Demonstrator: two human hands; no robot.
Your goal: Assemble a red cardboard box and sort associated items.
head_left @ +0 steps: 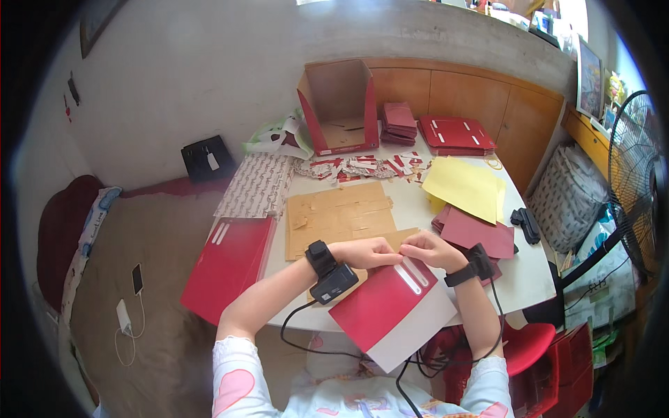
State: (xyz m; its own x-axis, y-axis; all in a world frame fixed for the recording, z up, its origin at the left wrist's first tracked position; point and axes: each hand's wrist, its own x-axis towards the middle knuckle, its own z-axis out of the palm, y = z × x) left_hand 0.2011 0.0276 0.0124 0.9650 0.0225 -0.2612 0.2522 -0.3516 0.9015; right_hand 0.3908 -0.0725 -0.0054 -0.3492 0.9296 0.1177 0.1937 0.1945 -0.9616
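Red-and-white rectangular cardboard (390, 310) seems light, stiff; I would grip its top edge. Left hand (371, 253) and right hand (435, 251) pinch there.

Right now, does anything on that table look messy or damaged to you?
Yes. Loose paper scraps lie strewn across the far part of the table, untidy beside the neatly stacked red pieces. The brown cardboard looks patchy and rough-edged, and the yellow sheets sit askew, their edges not lined up.
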